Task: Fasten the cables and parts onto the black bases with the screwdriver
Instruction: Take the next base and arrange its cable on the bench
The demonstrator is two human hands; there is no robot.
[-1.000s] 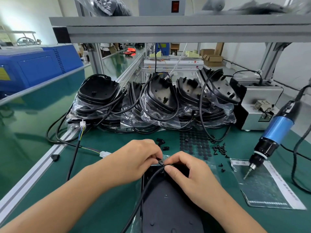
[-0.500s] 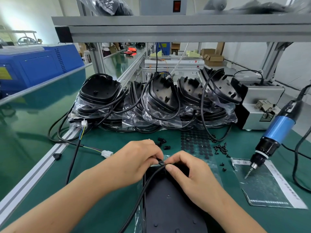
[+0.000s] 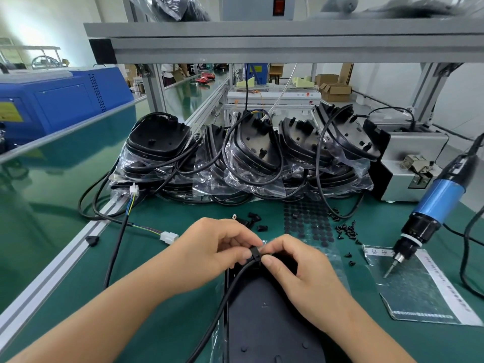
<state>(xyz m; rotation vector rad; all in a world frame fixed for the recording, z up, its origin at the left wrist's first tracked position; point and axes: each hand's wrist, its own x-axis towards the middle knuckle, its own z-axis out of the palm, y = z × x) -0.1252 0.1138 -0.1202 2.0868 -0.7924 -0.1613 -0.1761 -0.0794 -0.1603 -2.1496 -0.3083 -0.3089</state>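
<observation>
Small black plastic cable clamp [image 3: 255,254] sits over the round black cable [image 3: 230,289] at the far end of the flat black plastic base [image 3: 267,318], which lies on the green counter [image 3: 167,305] at its near edge, about midway along. Left hand [image 3: 217,252] pinches the clamp from the left with curled fingers; right hand [image 3: 301,273] pinches it from the right, thumb and forefinger closed on it. Whether the clamp is seated on its post cannot be told; fingers cover the joint.

Risks, as judged:
- Clamp looks loose and unscrewed. Letting go with both hands to fetch a screw could let the springy cable lift it off.
- Cable may slip sideways under the clamp and get nipped when fastened.
- Small black screws [image 3: 347,229] lie scattered beyond the right hand; a sweep of the wrist could knock them about.

Base: matte, smooth, with small raised pips near its near end. Cable runs from the clamp down toward the near edge.

Blue-bodied electric screwdriver [image 3: 429,213] hangs near the counter's right edge, tip down over a clear plastic bag [image 3: 419,292], well apart from both hands. Stacked bagged black bases [image 3: 248,158] stand toward the far edge.
</observation>
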